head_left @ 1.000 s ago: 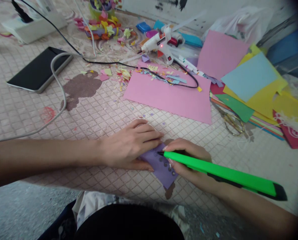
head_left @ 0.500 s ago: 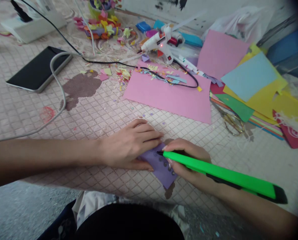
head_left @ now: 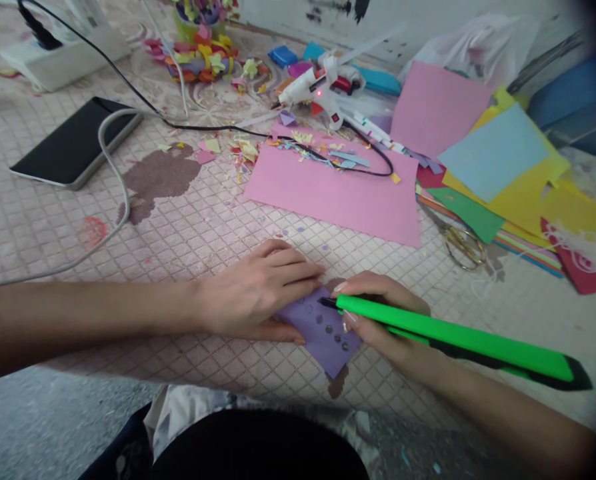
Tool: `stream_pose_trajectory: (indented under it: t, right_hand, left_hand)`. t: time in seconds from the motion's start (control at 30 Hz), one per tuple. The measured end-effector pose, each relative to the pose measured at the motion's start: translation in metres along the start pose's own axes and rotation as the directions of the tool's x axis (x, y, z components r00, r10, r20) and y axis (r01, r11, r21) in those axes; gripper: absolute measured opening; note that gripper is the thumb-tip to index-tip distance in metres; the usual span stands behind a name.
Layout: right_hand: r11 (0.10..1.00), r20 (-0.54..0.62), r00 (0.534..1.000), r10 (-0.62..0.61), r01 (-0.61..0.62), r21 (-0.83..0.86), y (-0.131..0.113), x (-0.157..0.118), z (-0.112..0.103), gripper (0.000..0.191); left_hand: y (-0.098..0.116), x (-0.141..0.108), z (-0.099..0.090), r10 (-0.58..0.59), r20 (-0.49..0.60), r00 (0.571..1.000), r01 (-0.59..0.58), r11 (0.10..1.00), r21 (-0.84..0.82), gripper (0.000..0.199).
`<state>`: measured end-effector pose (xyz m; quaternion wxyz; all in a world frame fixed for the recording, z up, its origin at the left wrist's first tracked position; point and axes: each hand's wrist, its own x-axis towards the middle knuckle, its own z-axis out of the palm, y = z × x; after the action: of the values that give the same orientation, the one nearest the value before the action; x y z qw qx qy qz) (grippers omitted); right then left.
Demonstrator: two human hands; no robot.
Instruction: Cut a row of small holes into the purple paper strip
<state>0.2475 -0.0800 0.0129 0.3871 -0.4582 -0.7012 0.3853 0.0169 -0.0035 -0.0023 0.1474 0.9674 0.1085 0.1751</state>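
Note:
A small purple paper (head_left: 331, 357) lies on the quilted tablecloth near the table's front edge, with a row of several small dark round marks and fainter circles on it. My left hand (head_left: 258, 290) rests flat over the paper's left part, fingers stretched out and palm down. In my right hand (head_left: 383, 313) is a bright green pen-like tool (head_left: 453, 333), pinched near its black tip. That tip is over the paper's upper part, beside the row of marks; whether it touches cannot be made out.
Beyond the hands lies a pink sheet (head_left: 333, 193) with paper scraps. Behind it sits a white glue gun (head_left: 313, 93) with a black cord. Scissors (head_left: 461, 243) and coloured papers (head_left: 493, 153) lie right, a black tablet (head_left: 73, 143) and grey cable left.
My right hand and the green tool have shifted slightly right, and the tip has moved a little away from my left fingers. More of the fainter circles shows. My left hand stays on the paper.

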Motion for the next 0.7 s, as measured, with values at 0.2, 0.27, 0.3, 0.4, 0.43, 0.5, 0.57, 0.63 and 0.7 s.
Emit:
stream_pose_trajectory:
  t: [0.2,0.27,0.3,0.4,0.43,0.5,0.57,0.63,0.7]
  right_hand:
    - [0.997,0.009,0.998,-0.055,0.056,-0.044,-0.003,0.007,-0.005,0.021]
    - [0.998,0.018,0.999,-0.026,0.027,-0.052,-0.004,0.007,-0.006,0.020]
    - [0.999,0.014,1.000,-0.008,0.009,-0.052,-0.004,0.007,-0.007,0.019]
    - [0.998,0.006,0.999,0.049,-0.049,-0.032,-0.005,0.002,-0.009,0.024]
    - [0.998,0.005,0.998,0.056,-0.056,-0.018,-0.005,0.001,-0.009,0.026]
    - [0.998,0.015,0.998,0.063,-0.063,0.002,-0.007,-0.002,-0.008,0.028]
    - [0.999,0.017,0.998,0.053,-0.053,0.000,-0.009,-0.002,-0.006,0.026]
    - [0.999,0.018,0.999,0.027,-0.026,-0.020,-0.011,-0.001,-0.004,0.025]
    - [0.998,0.019,1.000,-0.016,0.017,-0.053,-0.012,0.002,-0.001,0.025]
  left_hand:
    - [-0.003,0.002,-0.003,0.047,0.034,0.998,-0.042,0.989,-0.141,0.057]
    - [-0.004,0.002,-0.003,0.051,0.038,0.998,-0.044,0.986,-0.161,0.053]
    - [-0.003,0.002,-0.003,0.048,0.035,0.998,-0.042,0.987,-0.156,0.051]
    - [-0.001,0.000,-0.003,0.022,-0.011,1.000,-0.023,0.997,-0.080,0.049]
    - [-0.001,-0.001,-0.003,0.005,-0.030,1.000,-0.006,0.999,-0.037,0.050]
    - [0.001,-0.002,-0.003,-0.031,-0.069,0.997,0.035,0.998,0.051,0.056]
    - [0.002,-0.003,-0.003,-0.062,-0.091,0.994,0.070,0.993,0.095,0.062]
    - [0.002,-0.002,-0.004,-0.081,-0.083,0.993,0.085,0.995,0.048,0.064]
    - [0.001,0.000,-0.003,-0.090,-0.058,0.994,0.087,0.995,-0.055,0.061]
